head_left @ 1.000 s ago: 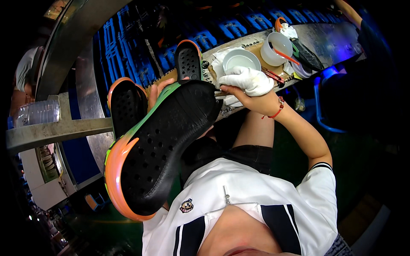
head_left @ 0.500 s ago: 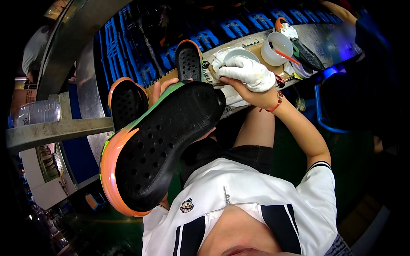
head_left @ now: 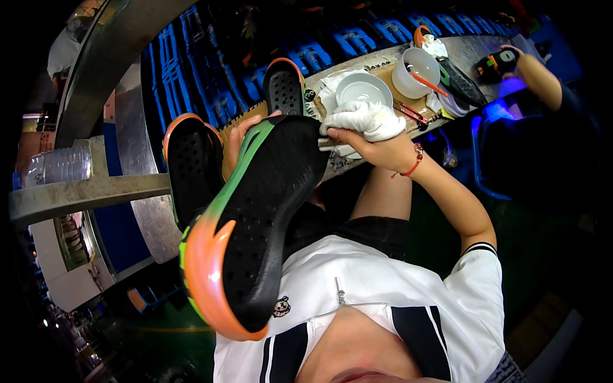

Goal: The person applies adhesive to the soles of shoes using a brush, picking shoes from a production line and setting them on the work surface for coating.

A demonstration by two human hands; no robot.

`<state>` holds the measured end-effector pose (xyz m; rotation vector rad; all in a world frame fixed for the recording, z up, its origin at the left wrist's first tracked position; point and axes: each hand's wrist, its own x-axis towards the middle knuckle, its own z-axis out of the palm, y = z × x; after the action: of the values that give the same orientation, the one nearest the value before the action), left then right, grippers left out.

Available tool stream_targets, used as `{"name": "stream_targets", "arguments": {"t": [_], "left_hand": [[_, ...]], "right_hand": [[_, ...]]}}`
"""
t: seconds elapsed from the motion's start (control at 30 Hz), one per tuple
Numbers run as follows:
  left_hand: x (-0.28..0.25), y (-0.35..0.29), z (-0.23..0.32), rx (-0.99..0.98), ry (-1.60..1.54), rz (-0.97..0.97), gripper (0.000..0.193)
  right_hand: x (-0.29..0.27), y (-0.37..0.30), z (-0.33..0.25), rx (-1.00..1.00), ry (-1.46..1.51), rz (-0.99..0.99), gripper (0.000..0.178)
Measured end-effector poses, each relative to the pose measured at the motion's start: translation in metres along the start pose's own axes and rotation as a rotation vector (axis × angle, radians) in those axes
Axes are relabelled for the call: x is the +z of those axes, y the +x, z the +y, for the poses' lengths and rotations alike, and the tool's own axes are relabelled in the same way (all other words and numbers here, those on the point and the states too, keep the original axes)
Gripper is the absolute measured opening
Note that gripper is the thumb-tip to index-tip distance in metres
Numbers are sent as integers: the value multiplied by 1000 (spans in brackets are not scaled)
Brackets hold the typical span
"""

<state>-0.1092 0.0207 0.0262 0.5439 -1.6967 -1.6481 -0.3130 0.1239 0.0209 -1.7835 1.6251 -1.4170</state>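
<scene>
Black sole [head_left: 255,191] with an orange-and-green sidewall, held raised before my body, perforated face toward the viewer, its length slanting from upper right to lower left. My left hand [head_left: 237,143] grips it from behind at the green edge, fingers bent against the rim; the thumb is hidden. My right hand [head_left: 386,152] is closed round a bunched white cloth [head_left: 364,120] just beside the sole's upper end; whether the two touch, I cannot tell. Room is narrow at left, where a second sole [head_left: 190,153] shows close behind the rim, a metal bar [head_left: 96,195] farther out. Beyond the cloth, a pale bowl [head_left: 367,88] and a translucent tub [head_left: 407,80] crowd the worktop [head_left: 474,54]. The widest gap lies between the sole's right edge and my right forearm.
</scene>
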Motion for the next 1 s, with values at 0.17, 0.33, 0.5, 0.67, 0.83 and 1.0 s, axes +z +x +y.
{"name": "stream_targets", "arguments": {"t": [0.17,0.33,0.5,0.67,0.83,1.0], "left_hand": [[-14,11,-33,253,-150,-39,50],[-8,18,-44,543,64,-28,58],[-9,19,-50,667,247,131,47],[8,14,20,572,1043,-101,66],[-12,-16,13,-86,57,-132,97],[-7,-17,15,-191,-128,-112,105]], "right_hand": [[4,-7,-17,218,261,-74,17],[6,-11,-19,251,370,-68,19],[15,-13,-19,279,473,-48,19],[10,-16,-6,347,607,17,18],[7,-1,-5,126,390,193,15],[5,12,-12,-102,159,185,11]]}}
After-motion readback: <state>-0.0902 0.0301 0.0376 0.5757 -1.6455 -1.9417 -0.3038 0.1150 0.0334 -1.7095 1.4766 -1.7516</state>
